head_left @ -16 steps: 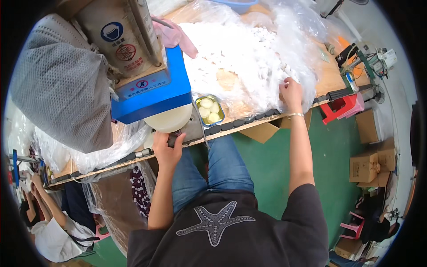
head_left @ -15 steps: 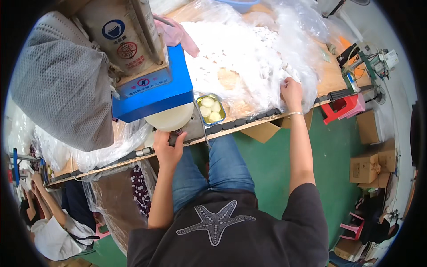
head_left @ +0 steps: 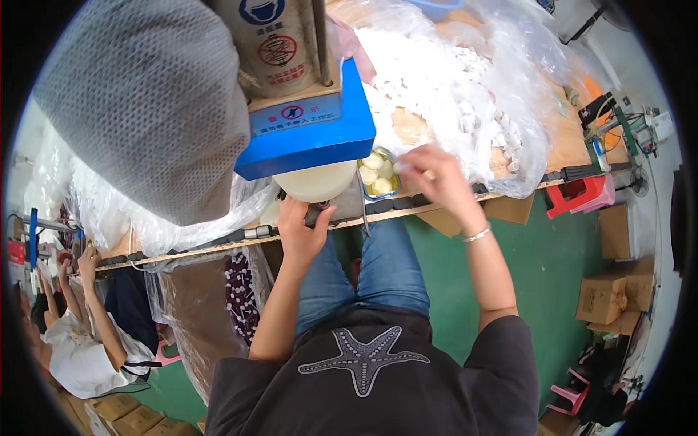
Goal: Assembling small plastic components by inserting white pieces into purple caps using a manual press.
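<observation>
Two-handed, mid-frame | your left hand point(head_left: 304, 232) half-open under blue machine point(head_left: 313, 149), grip unclear | your right hand point(head_left: 438, 178) bunched by tray point(head_left: 381, 197), hold unclear

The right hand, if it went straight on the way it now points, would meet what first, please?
The right hand points leftward, so it would probably meet the blue-rimmed tray of pale round pieces first, though depth is unclear and it might pass above.

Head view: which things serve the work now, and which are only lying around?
In use, it seems:
- machine with blue guard
- blue-rimmed tray
- pale round pieces in it
- small white pieces

Apparently just lying about:
- red stool
- cardboard boxes
- blue basin
</observation>
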The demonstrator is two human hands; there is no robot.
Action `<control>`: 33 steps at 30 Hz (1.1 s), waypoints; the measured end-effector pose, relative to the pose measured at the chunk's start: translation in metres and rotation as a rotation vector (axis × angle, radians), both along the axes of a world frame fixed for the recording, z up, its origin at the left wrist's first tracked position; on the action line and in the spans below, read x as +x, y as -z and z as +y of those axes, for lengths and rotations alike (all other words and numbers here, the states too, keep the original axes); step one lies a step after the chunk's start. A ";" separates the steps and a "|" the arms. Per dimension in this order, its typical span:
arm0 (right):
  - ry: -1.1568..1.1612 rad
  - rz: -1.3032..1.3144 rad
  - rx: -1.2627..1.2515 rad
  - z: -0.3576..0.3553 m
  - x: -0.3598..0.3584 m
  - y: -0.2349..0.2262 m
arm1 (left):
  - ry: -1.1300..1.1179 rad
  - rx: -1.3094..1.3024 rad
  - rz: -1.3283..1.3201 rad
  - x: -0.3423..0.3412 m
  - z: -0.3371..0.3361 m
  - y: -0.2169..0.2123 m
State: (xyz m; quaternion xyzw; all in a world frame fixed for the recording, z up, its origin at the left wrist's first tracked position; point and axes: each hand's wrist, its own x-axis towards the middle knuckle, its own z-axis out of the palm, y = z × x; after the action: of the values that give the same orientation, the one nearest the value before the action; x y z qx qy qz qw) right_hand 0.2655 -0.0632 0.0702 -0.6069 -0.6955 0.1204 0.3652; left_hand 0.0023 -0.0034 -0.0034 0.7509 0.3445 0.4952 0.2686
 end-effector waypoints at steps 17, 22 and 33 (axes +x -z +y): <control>-0.107 0.883 0.013 0.018 -0.104 0.029 | 0.008 0.008 0.032 -0.001 0.002 -0.003; -0.094 0.687 0.079 0.027 -0.119 0.027 | -0.007 0.032 0.017 0.000 0.002 -0.002; -0.079 0.410 0.013 0.021 -0.115 0.025 | -0.012 0.019 0.030 -0.002 0.003 -0.003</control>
State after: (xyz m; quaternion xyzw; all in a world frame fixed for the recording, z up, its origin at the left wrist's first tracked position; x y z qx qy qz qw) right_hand 0.1501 -0.0418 0.0457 -0.5395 -0.6306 0.2510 0.4983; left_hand 0.0004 -0.0005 -0.0005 0.7588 0.3483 0.4885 0.2534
